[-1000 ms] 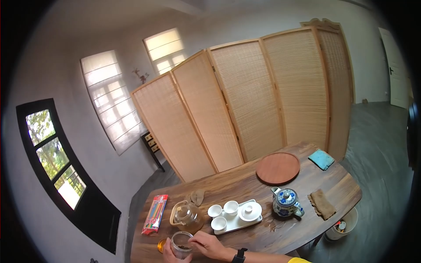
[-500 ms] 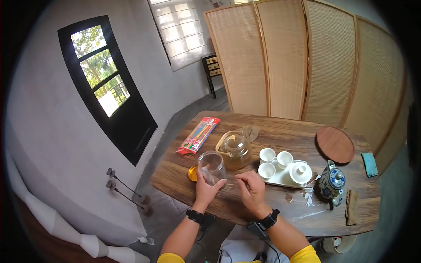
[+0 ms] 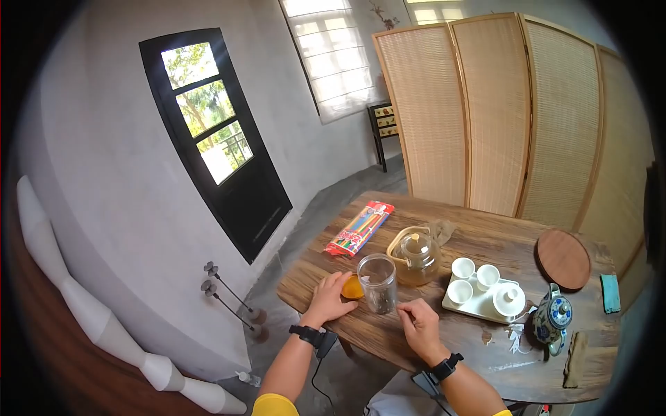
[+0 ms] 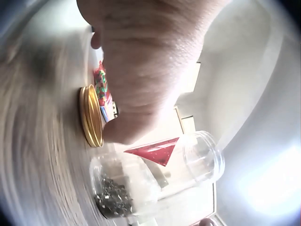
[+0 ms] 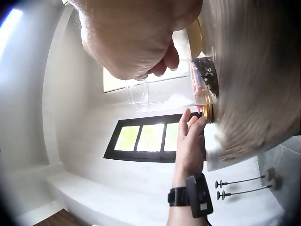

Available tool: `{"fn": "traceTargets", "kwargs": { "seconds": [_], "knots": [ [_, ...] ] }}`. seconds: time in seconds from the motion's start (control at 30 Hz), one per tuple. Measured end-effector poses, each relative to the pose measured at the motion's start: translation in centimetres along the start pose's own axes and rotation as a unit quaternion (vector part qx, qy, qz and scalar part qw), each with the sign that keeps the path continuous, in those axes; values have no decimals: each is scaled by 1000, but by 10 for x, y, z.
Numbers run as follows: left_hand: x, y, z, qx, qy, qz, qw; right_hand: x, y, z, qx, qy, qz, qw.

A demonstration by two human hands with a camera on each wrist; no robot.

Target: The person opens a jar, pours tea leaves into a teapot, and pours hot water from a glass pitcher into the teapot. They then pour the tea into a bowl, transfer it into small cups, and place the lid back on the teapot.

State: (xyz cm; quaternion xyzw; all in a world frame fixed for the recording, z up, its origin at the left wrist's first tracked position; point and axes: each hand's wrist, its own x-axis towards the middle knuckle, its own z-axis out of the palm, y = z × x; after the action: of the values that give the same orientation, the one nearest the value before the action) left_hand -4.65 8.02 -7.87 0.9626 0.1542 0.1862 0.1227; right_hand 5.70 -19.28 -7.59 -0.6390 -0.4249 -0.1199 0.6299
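Spreading fingers apart, left hand (image 3: 329, 301) is reaching beside lid (image 3: 353, 286) near table's (image 3: 378, 341) front edge; right hand's (image 3: 422, 331) grip is staying unclear.

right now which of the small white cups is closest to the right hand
The front cup on the white tray, on the side toward the right hand; the back-left cup and back-right cup stand farther away.

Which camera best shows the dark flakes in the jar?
The left wrist view: the dark flakes look large there, no hand covering them. The right wrist view shows them smaller; the head view, only faint specks.
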Motion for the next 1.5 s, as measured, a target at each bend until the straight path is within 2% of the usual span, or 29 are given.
{"fn": "traceTargets", "kwargs": {
  "seconds": [0.03,0.23,0.33,0.47,0.57,0.67,0.7,0.73,0.8,0.83,0.93,1.07,1.1,1.2,1.23,1.33,1.37,1.5],
  "knots": [
    [8,-1,0,12,-25,9,1000,-1,3,1,-6,-3,-4,1000],
    [41,21,-19,-7,-145,22,989,-9,21,1,3,-24,128,991],
    [46,20,-15,13,-163,7,987,-12,31,6,-26,-22,78,996],
    [43,25,-21,15,-163,-49,985,-14,23,4,-16,-54,110,992],
    [38,9,-13,-70,-74,-62,993,-10,13,2,-23,-54,96,994],
    [41,-3,-18,-121,60,-23,991,-9,11,2,-22,-55,90,994],
    [42,-1,-24,-94,125,-25,987,-10,11,2,-21,-56,91,994],
    [44,1,-29,-200,157,-43,966,-11,11,2,-20,-59,93,994],
    [49,14,-46,-404,217,-79,885,-10,10,2,-16,-58,89,994],
    [52,19,-50,-456,241,-64,854,-10,9,2,-15,-57,86,995],
    [55,54,-61,-519,266,18,812,-9,7,1,-16,-61,98,993],
    [59,88,-57,-523,243,77,813,-8,9,1,-22,-55,80,995],
    [61,95,-51,-515,258,77,814,-8,8,0,-21,-56,84,995],
    [64,95,-30,-381,281,110,874,-7,10,-1,-22,-48,78,996],
    [60,96,-24,-343,280,85,893,-8,10,-1,-22,-43,73,996],
    [53,102,-26,-188,281,131,932,-7,11,-1,-27,-42,63,997],
    [50,103,-24,-223,260,107,934,-7,9,-1,-24,-45,69,996],
    [49,101,-20,-207,266,127,933,-5,4,1,-21,-55,73,996]
  ]
}}
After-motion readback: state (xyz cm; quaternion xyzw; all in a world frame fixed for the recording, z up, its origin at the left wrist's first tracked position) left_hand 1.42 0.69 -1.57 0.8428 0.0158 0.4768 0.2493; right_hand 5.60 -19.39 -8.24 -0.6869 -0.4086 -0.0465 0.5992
